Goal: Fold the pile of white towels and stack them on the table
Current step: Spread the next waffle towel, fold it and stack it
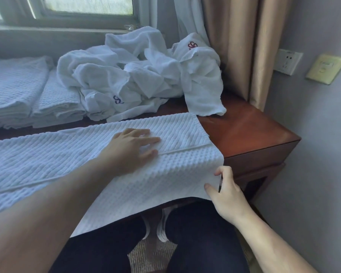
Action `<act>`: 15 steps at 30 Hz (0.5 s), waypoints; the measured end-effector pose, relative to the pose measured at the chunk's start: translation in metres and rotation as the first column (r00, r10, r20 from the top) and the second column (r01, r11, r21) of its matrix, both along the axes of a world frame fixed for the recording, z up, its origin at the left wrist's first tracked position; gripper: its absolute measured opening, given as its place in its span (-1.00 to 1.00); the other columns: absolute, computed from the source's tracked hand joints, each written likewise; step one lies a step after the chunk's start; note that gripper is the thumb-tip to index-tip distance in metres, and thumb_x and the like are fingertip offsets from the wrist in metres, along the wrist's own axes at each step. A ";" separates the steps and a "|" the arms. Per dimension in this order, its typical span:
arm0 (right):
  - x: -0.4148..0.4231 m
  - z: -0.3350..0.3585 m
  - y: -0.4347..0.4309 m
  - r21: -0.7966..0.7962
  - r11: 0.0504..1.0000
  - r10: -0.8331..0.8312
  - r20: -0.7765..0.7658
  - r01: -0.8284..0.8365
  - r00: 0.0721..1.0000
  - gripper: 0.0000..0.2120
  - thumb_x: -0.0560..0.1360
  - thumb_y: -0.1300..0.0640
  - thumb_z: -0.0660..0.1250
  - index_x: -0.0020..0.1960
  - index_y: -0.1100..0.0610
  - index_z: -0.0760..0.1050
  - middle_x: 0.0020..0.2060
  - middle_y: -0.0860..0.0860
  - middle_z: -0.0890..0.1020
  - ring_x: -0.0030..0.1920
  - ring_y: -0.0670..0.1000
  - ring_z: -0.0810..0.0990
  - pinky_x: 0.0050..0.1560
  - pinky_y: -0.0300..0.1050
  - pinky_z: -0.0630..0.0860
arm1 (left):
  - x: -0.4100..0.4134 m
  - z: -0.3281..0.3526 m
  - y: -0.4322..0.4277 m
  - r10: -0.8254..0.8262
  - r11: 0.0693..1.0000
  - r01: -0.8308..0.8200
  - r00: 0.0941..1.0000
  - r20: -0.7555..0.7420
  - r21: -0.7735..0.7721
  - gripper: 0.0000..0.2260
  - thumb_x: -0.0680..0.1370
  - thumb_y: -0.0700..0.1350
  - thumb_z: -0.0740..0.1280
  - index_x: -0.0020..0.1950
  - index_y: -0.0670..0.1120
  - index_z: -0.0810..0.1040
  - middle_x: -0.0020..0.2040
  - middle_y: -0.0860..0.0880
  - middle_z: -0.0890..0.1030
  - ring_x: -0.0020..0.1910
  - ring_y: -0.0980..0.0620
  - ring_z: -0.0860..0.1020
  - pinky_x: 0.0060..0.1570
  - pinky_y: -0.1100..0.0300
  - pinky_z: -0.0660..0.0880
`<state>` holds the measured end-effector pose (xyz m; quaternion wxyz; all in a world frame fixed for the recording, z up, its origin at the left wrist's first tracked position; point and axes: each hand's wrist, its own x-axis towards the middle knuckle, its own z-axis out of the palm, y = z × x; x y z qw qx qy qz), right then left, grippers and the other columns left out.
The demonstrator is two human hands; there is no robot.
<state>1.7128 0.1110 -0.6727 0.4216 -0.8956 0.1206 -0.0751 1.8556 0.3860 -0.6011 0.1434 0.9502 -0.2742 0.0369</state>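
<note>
White waffle-weave towel (91, 162) is spread on the reddish-brown wooden table (250, 131), pressed flat under the left hand (130, 148); its corner is pinched by the right hand's fingers (220, 172). Beyond the fingers, a crumpled towel pile (142, 75) shows two embroidered logos, unreadable. Two folded stacks (28, 91) lie left.

wooden table (250, 127) carries spread towel (67, 154), pile (138, 75), stacks (28, 95).
</note>
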 end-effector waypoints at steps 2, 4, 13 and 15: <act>-0.001 0.003 0.002 -0.018 0.999 0.047 0.131 -0.045 0.990 -0.70 0.55 0.05 0.37 0.06 -0.21 0.26 -0.31 -0.17 0.46 -0.32 -0.14 0.46 -0.32 -0.28 0.36 | 0.000 0.000 0.000 -0.004 1.000 0.004 1.000 -0.001 -0.001 -0.56 0.55 0.38 0.10 0.43 0.43 0.35 0.53 0.22 0.30 0.53 0.11 0.16 0.49 -0.07 0.11; 0.001 0.012 0.005 0.041 0.994 0.090 0.230 -0.102 0.969 -0.73 0.53 0.06 0.40 0.06 -0.25 0.40 -0.42 -0.16 0.39 -0.40 -0.14 0.39 -0.31 -0.28 0.38 | -0.001 0.002 0.000 -0.015 1.000 0.015 1.000 -0.004 -0.025 -0.60 0.57 0.34 0.17 0.41 0.40 0.40 0.51 0.22 0.33 0.52 0.11 0.19 0.49 -0.06 0.12; 0.052 0.096 0.017 0.663 0.712 0.057 0.272 -0.230 0.961 -0.71 0.29 -0.08 0.59 -0.02 -0.04 0.71 -0.08 0.02 0.74 0.01 0.03 0.70 -0.06 -0.14 0.60 | -0.023 0.039 0.007 -0.141 0.926 0.052 0.966 -0.215 -0.374 -0.61 0.65 0.27 0.13 0.08 0.14 0.69 0.12 0.20 0.61 0.18 0.21 0.51 0.28 0.02 0.44; 0.069 0.110 0.019 0.710 0.665 0.080 0.242 -0.233 0.967 -0.74 0.38 0.00 0.58 0.02 0.06 0.69 -0.08 0.06 0.73 -0.01 0.08 0.71 -0.11 -0.15 0.60 | -0.031 0.052 0.008 -0.152 0.935 0.022 0.926 -0.344 -0.353 -0.50 0.55 0.42 0.16 -0.08 0.06 0.67 -0.12 0.13 0.63 -0.12 0.15 0.58 0.01 0.06 0.52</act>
